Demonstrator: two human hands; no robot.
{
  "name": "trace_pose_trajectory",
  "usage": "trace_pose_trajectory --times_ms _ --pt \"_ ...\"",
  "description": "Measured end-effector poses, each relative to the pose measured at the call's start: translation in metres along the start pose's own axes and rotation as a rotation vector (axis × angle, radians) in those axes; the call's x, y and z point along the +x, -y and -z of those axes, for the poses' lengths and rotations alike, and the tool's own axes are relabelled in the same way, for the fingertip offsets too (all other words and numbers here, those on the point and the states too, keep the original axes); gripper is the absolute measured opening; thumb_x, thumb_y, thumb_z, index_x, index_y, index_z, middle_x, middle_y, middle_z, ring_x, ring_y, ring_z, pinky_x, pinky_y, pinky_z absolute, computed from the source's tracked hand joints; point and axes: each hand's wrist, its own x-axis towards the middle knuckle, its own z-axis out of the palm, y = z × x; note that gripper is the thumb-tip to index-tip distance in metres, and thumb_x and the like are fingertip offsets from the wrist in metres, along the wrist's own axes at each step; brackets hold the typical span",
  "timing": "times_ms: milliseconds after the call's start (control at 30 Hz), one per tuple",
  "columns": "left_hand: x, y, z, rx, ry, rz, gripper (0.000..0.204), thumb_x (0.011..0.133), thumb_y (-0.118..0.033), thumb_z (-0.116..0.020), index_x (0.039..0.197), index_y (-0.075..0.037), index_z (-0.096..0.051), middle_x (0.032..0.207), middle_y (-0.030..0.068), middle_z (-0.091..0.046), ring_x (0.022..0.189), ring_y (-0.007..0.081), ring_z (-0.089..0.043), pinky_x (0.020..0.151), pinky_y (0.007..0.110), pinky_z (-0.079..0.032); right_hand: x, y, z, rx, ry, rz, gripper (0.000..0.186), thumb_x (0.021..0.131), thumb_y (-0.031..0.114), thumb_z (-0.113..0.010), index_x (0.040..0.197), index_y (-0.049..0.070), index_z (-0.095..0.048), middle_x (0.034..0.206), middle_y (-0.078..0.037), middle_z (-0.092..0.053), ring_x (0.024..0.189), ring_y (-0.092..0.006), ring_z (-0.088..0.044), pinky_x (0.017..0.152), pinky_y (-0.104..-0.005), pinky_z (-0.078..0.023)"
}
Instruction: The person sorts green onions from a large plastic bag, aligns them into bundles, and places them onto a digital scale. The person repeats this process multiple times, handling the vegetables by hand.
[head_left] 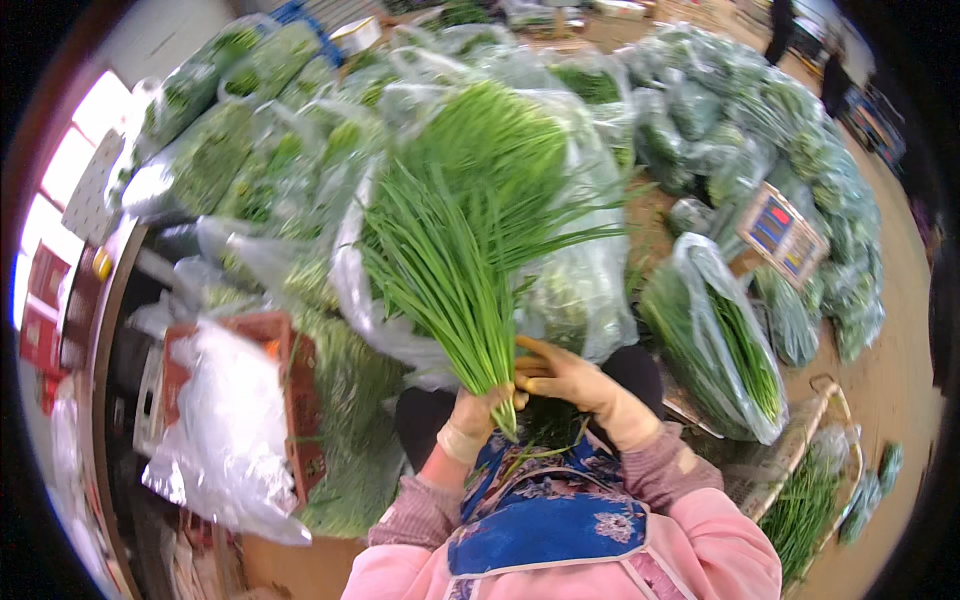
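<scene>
A big bunch of garlic chives (465, 260) fans out from my lap, its long green leaves pointing away and its pale ends toward me. My gloved left hand (478, 410) is wrapped round the bunch close to those pale ends. From the right, my gloved right hand (570, 380) reaches to the side of the stems, its fingers bent and a little apart, the tips against the bunch beside my left hand. Under the leaves stands a large clear plastic bag (590, 300) of greens. Loose stems lie on my blue flowered apron (545, 530).
At left, a red plastic crate (303, 400) bears clear plastic bags (230, 400). Bagged greens (210, 155) pile up beyond it, and more (700, 110) fill the far right. To my right lie a bag of chives (715, 345), a scale (783, 235) and a woven basket (785, 445) of greens.
</scene>
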Motion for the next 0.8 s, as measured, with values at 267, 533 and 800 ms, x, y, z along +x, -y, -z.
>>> trace_pose_trajectory --times_ms 267,533,800 --pt "0.015 0.018 -0.051 0.505 0.663 0.471 0.039 0.071 -0.022 -0.072 0.101 -0.003 -0.056 0.087 0.0085 -0.061 0.08 0.0178 -0.06 0.071 0.031 -0.05 -0.045 0.024 0.007 0.442 -0.053 0.303 0.053 0.072 0.016 -0.072 0.116 -0.002 -0.049 0.079 -0.008 -0.059 0.072 -0.0155 -0.058 0.07 -0.031 -0.049" --pt "0.128 0.082 -0.145 1.129 0.523 0.183 0.05 0.079 -0.005 -0.059 0.126 -0.005 -0.043 0.114 0.0085 -0.057 0.09 0.0145 -0.057 0.078 0.026 -0.046 -0.19 0.129 0.119 -0.163 -0.658 0.564 0.055 0.074 0.021 -0.071 0.117 -0.003 -0.047 0.075 -0.008 -0.06 0.066 -0.0145 -0.059 0.057 -0.0259 -0.046" --pt "0.234 0.125 -0.224 1.942 0.645 -0.116 0.041 0.089 -0.032 -0.039 0.124 -0.01 -0.045 0.12 0.0165 -0.051 0.106 0.0292 -0.053 0.088 0.039 -0.042 -0.213 0.123 0.199 -0.687 -1.072 0.646 0.041 0.081 0.022 -0.062 0.111 -0.004 -0.049 0.087 -0.011 -0.063 0.081 -0.0164 -0.059 0.071 -0.0284 -0.047"
